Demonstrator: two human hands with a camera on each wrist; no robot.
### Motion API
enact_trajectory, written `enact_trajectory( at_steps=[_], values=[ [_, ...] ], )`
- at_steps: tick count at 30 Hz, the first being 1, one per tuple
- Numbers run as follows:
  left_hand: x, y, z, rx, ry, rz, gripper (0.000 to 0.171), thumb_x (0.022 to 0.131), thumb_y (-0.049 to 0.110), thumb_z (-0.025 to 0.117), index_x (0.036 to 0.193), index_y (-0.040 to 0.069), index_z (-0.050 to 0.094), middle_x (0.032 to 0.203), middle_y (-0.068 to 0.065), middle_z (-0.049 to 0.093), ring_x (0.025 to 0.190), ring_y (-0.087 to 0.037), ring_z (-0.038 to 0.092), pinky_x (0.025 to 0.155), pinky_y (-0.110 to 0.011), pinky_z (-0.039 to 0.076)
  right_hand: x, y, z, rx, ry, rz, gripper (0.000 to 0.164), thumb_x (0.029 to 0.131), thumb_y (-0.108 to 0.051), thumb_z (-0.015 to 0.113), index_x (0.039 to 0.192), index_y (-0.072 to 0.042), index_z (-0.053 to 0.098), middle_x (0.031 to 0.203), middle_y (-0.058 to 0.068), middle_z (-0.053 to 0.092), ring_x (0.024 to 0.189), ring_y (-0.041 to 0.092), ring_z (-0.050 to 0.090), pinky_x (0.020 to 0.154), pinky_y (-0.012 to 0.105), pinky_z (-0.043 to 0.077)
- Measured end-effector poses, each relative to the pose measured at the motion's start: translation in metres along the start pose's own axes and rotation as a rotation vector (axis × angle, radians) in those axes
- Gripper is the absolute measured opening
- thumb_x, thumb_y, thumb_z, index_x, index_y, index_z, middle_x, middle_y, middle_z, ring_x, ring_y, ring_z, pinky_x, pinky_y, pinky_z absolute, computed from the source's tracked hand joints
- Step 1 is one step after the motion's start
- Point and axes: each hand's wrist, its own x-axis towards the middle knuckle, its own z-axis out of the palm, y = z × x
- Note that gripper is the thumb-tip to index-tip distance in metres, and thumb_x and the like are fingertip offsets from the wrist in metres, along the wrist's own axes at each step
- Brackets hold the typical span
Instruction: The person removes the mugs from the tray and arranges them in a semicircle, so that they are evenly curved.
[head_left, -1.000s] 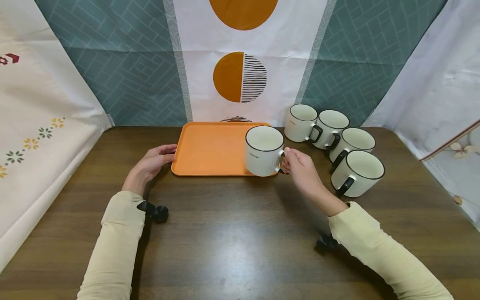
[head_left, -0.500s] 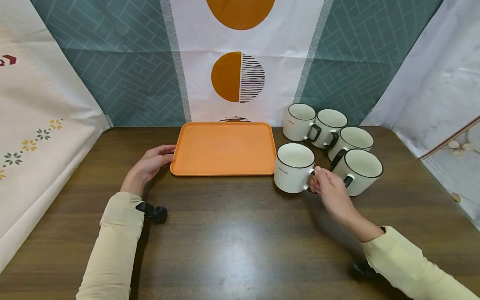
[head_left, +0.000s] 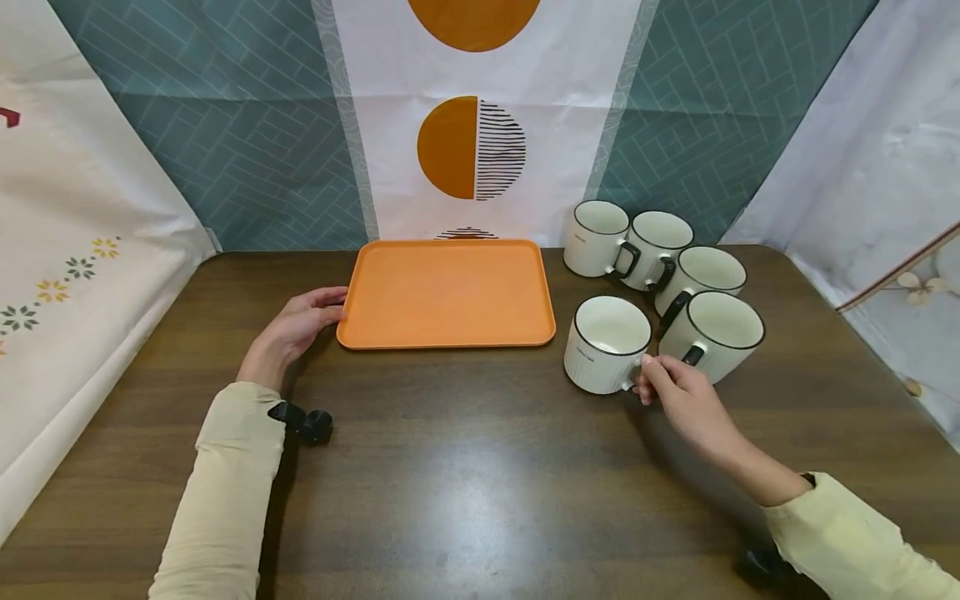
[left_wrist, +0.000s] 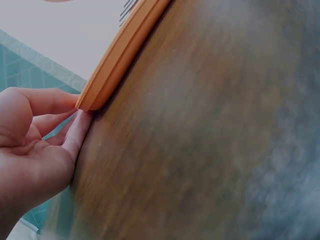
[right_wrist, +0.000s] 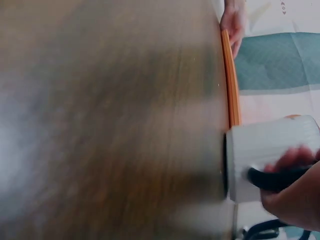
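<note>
My right hand grips the black handle of a white, black-rimmed mug, which stands upright in front of the other mugs, right of the tray. In the right wrist view, my fingers curl round that handle, and the mug's base is right at the tabletop. An orange rectangular tray lies at the back middle of the table with nothing on it. At its left edge rests my left hand, fingers mostly straight. Seen from the left wrist, the fingertips touch the tray's corner rim.
Several matching mugs stand close together at the back right, among them a near one and a far one. Behind the brown wooden table hangs a patterned cloth; pale cloths flank both sides.
My right hand has moved the mug from over the tray's right end rightward and nearer, down beside the other mugs. My left hand has stayed at the tray's left edge.
</note>
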Motion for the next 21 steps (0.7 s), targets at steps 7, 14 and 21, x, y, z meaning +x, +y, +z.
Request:
enact_trajectory(
  at_steps=[7, 14, 21],
  values=[
    [-0.001, 0.0, -0.001, 0.016, -0.006, 0.003, 0.057, 0.099, 0.001, 0.046, 0.151, -0.004, 0.022, 0.148, -0.023, 0.028, 0.124, -0.024, 0.039, 0.109, -0.033, 0.032, -0.006, 0.001, -0.007, -0.249, 0.025, -0.062, 0.037, 0.101, -0.029, 0.052, 0.071, -0.01, 0.064, 0.066, -0.002, 0.062, 0.067, 0.015, 0.053, 0.062, 0.023, 0.039],
    [-0.001, -0.002, 0.001, 0.01, -0.015, 0.003, 0.058, 0.1, 0.002, 0.045, 0.151, -0.004, 0.02, 0.15, -0.023, 0.027, 0.125, -0.024, 0.038, 0.11, -0.034, 0.03, -0.011, 0.002, -0.007, -0.3, 0.119, -0.074, 0.037, 0.098, -0.029, 0.056, 0.067, -0.015, 0.07, 0.069, -0.003, 0.067, 0.064, 0.012, 0.05, 0.057, 0.025, 0.037],
    [0.0, 0.0, 0.0, 0.017, -0.013, 0.015, 0.057, 0.099, 0.001, 0.046, 0.151, -0.003, 0.021, 0.149, -0.022, 0.028, 0.123, -0.023, 0.04, 0.11, -0.034, 0.031, -0.013, 0.005, -0.008, -0.316, 0.181, -0.122, 0.035, 0.096, -0.026, 0.06, 0.064, -0.015, 0.071, 0.065, -0.004, 0.067, 0.057, 0.008, 0.042, 0.052, 0.024, 0.033]
  ],
)
